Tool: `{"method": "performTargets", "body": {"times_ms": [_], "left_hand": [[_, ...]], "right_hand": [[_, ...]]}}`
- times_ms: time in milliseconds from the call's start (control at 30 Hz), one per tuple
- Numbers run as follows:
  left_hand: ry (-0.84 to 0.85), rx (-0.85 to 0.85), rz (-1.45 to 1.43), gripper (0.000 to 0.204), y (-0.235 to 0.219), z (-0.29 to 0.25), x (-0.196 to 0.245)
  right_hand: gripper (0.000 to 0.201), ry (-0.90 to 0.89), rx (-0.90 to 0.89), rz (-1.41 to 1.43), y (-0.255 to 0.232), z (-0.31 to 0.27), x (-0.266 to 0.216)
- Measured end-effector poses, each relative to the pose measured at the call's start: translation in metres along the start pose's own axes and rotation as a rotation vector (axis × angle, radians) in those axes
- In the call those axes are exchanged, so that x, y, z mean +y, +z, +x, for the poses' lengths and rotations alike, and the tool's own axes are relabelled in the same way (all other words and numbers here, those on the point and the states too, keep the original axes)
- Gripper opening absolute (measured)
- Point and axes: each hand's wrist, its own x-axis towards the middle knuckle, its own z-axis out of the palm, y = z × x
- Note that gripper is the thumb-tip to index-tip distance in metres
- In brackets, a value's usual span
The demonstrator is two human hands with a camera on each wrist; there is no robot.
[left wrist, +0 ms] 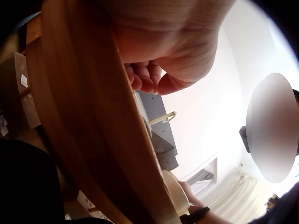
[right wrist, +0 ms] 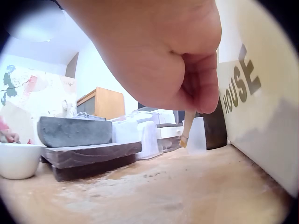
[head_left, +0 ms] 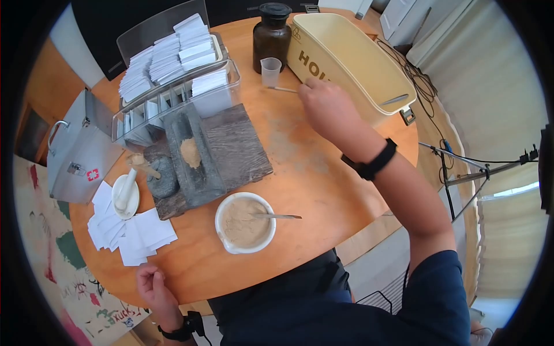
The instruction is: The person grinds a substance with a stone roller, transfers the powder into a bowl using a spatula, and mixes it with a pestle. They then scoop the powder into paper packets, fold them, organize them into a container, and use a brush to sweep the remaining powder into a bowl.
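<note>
My right hand [head_left: 329, 104] pinches a small brush [head_left: 281, 89] by its thin handle, low over the table in front of a clear plastic measuring cup [head_left: 270, 74]. In the right wrist view the brush [right wrist: 187, 128] points down from the fingertips, its pale yellowish tip just above the tabletop and overlapping the cup [right wrist: 198, 140]. Pale powder [right wrist: 126, 191] is smeared over the wood below. My left hand [head_left: 154, 287] rests at the near table edge with loosely curled fingers and nothing in it. The left wrist view shows that hand [left wrist: 163, 46] at the same edge.
A cream bin [head_left: 340, 69] lettered "HOU" stands right of the brown jar [head_left: 272, 40]. A white mortar [head_left: 265, 242] holds tan powder and a spoon. A stone trough [head_left: 210, 173] lies on a dark board [head_left: 242, 138]. White packets [head_left: 147, 233], a small dish [head_left: 134, 202] and a metal case [head_left: 78, 153] sit left.
</note>
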Motion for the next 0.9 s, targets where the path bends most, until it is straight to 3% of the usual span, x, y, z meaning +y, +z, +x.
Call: {"method": "performTargets", "body": {"times_ms": [67, 133, 167, 267, 367, 533, 667, 767, 900], "left_hand": [[-0.022, -0.014, 0.002, 0.008, -0.004, 0.0, 0.0], [-0.012, -0.001, -0.02, 0.008, -0.007, -0.001, -0.003], [-0.004, 0.001, -0.042, 0.008, -0.008, -0.003, -0.005], [-0.025, -0.013, -0.051, 0.009, -0.002, -0.002, 0.003], [-0.014, -0.042, -0.048, 0.008, -0.006, -0.001, -0.003], [-0.017, -0.028, -0.058, 0.009, -0.007, -0.002, 0.0], [-0.054, -0.04, -0.11, 0.009, -0.011, -0.004, -0.006], [-0.04, -0.046, -0.092, 0.008, -0.01, -0.004, -0.005], [-0.038, -0.077, -0.113, 0.008, -0.01, -0.001, -0.002]], "right_hand": [[0.005, -0.034, 0.017, 0.006, 0.001, 0.001, -0.002], [0.005, -0.03, -0.15, 0.002, -0.014, -0.011, -0.011], [0.005, -0.059, -0.149, 0.003, -0.022, -0.015, -0.013], [0.005, 0.055, -0.239, -0.015, -0.036, -0.022, -0.014], [0.005, 0.136, -0.152, -0.087, -0.032, 0.003, -0.008], [0.006, 0.055, -0.204, -0.111, -0.001, 0.015, 0.001], [0.009, 0.158, -0.042, 0.033, -0.034, -0.032, -0.008], [0.009, 0.205, -0.09, -0.102, -0.052, -0.056, -0.011], [0.007, 0.181, -0.139, -0.131, -0.041, -0.067, -0.018]]}}
